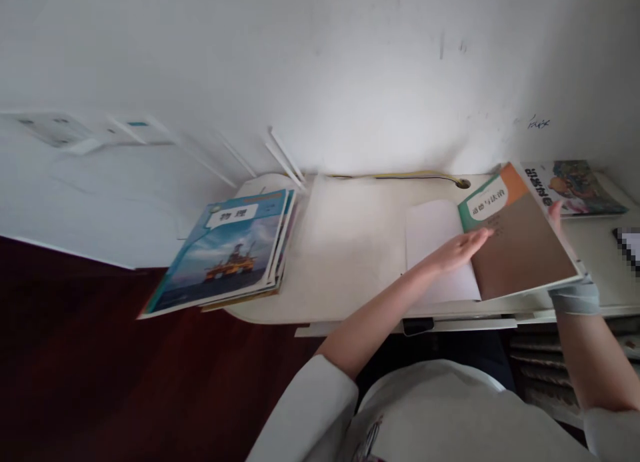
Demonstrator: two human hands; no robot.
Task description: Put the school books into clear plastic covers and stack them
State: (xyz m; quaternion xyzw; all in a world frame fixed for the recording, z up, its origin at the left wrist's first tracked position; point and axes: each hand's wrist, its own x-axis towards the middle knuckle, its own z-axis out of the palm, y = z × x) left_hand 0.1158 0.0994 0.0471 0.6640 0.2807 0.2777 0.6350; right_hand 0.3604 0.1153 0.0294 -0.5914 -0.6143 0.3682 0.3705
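A textbook (525,252) lies opened at the right part of the white desk, its brown page with green and orange corners tilted up. The blank white leaf (435,222) on its left lies low over the desk. My left hand (463,249) rests with fingers stretched out along the fold, fingertips on the brown page. At the book's right edge my right hand (556,219) grips it, the thumb showing in front and most of the fingers hidden behind. A grey band circles the right wrist.
A stack of books with a blue physics textbook (230,249) on top overhangs the desk's left end. Behind the opened book lies another picture-covered book (583,189). A cable runs along the wall to a desk hole (463,183). A blurred-out object (629,245) lies far right.
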